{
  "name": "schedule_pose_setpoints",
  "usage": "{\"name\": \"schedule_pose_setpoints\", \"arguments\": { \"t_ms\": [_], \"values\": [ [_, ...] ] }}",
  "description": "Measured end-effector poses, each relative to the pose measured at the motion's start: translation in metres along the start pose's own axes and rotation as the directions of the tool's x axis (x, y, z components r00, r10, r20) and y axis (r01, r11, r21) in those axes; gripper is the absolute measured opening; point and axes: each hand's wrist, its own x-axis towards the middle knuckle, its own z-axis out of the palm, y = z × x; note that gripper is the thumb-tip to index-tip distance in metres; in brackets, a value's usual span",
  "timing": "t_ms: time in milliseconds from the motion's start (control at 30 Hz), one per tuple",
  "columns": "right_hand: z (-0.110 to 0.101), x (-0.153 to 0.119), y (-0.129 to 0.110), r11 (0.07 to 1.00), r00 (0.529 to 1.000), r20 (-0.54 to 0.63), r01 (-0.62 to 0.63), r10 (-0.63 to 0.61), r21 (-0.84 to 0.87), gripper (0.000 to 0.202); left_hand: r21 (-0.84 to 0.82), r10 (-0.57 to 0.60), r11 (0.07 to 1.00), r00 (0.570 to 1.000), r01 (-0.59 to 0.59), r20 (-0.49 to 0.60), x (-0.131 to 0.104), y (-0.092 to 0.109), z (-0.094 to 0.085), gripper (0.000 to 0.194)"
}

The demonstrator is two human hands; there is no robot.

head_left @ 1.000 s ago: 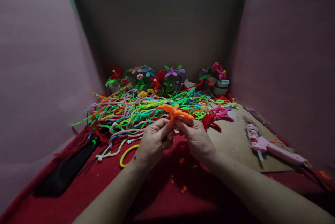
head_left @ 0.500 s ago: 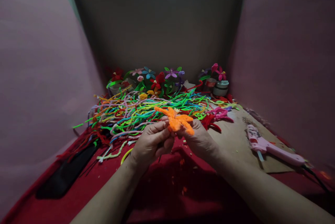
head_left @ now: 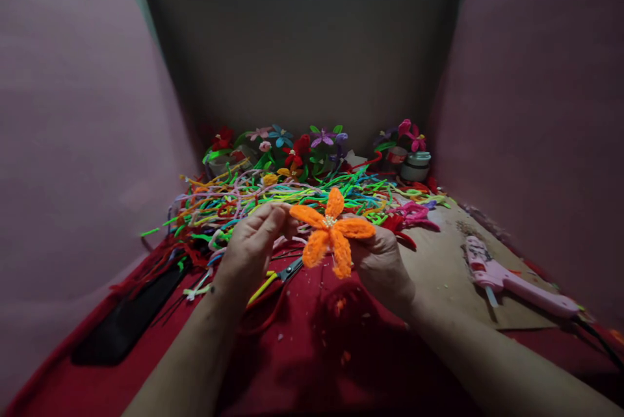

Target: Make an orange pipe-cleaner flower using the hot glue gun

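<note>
An orange pipe-cleaner flower (head_left: pixel 318 247) with several fuzzy petals and a cluster of pale beads at its centre faces me above the table. My right hand (head_left: pixel 383 264) grips it from behind, its fingertips largely hidden by the petals. At the tip of the left petal, my left hand (head_left: pixel 248 251) has its fingers pinched together; the exact contact is partly hidden. Scissors (head_left: pixel 287 272) with yellow and red handles lie on the red cloth (head_left: pixel 302 358) beneath the hands.
A heap of coloured pipe cleaners (head_left: pixel 234 193) spreads behind the hands, with finished flowers (head_left: pixel 295 157) at the back. A pink glue gun (head_left: pixel 521 287) rests on cardboard (head_left: pixel 433 280) at right. A dark flat object (head_left: pixel 121 326) lies left. Pink walls (head_left: pixel 536 112) flank the table.
The orange flower has tipped up from nearly edge-on to face me. My left hand has moved left, from its base toward a petal tip. The scissors have come into sight.
</note>
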Motion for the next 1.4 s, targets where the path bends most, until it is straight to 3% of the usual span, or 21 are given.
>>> {"name": "schedule_pose_setpoints", "arguments": {
  "t_ms": [133,200,267,367,500,600,700,800,900,1000,1200,1300,1400],
  "values": [
    [-0.002,-0.002,0.001,0.971,0.985,0.064,0.166,-0.157,-0.170,0.011,-0.082,-0.064,0.994,0.995,0.071,0.082,-0.006,0.003,0.000,0.036],
    [-0.001,-0.002,-0.004,0.958,0.975,0.115,0.212,-0.192,-0.195,0.011,-0.061,-0.134,0.989,0.990,0.137,0.045,-0.009,0.006,0.005,0.031],
    [-0.001,-0.002,-0.009,0.950,0.961,0.187,0.240,-0.204,-0.200,0.012,-0.112,-0.210,0.971,0.977,0.213,0.033,-0.010,0.007,0.010,0.030],
    [0.000,-0.003,-0.015,0.941,0.933,0.295,0.272,-0.206,-0.202,0.015,-0.182,-0.302,0.931,0.948,0.316,0.098,-0.009,0.006,0.013,0.028],
    [0.001,-0.004,-0.016,0.936,0.927,0.317,0.278,-0.202,-0.217,0.017,-0.208,-0.353,0.900,0.920,0.383,0.169,-0.006,0.001,0.011,0.025],
    [0.000,-0.003,-0.014,0.926,0.922,0.323,0.298,-0.215,-0.233,0.018,-0.212,-0.316,0.913,0.932,0.349,0.175,-0.004,0.000,0.008,0.025],
    [-0.001,0.000,-0.013,0.908,0.905,0.350,0.337,-0.240,-0.248,0.018,-0.225,-0.215,0.946,0.971,0.233,0.102,-0.002,0.004,0.003,0.027],
    [-0.002,0.001,-0.013,0.883,0.879,0.390,0.392,-0.275,-0.259,0.019,-0.184,-0.164,0.967,0.983,0.176,0.082,-0.001,0.010,0.000,0.032],
    [-0.001,0.001,-0.013,0.852,0.854,0.414,0.446,-0.314,-0.274,0.021,-0.044,-0.186,0.980,0.973,0.194,0.136,0.000,0.017,0.001,0.027],
    [-0.001,0.001,-0.014,0.826,0.835,0.441,0.480,-0.328,-0.295,0.024,0.081,-0.280,0.960,0.940,0.269,0.195,0.000,0.023,0.002,0.019],
    [-0.003,0.002,-0.013,0.798,0.808,0.506,0.504,-0.301,-0.330,0.024,0.083,-0.394,0.918,0.872,0.388,0.289,0.002,0.024,0.004,0.017],
    [-0.003,0.002,-0.013,0.804,0.806,0.512,0.500,-0.297,-0.321,0.024,0.043,-0.391,0.917,0.871,0.397,0.298,0.002,0.023,0.007,0.015],
    [-0.002,0.002,-0.011,0.846,0.844,0.463,0.439,-0.273,-0.302,0.020,0.000,-0.330,0.940,0.907,0.342,0.261,0.003,0.020,0.008,0.021]
  ]
}}
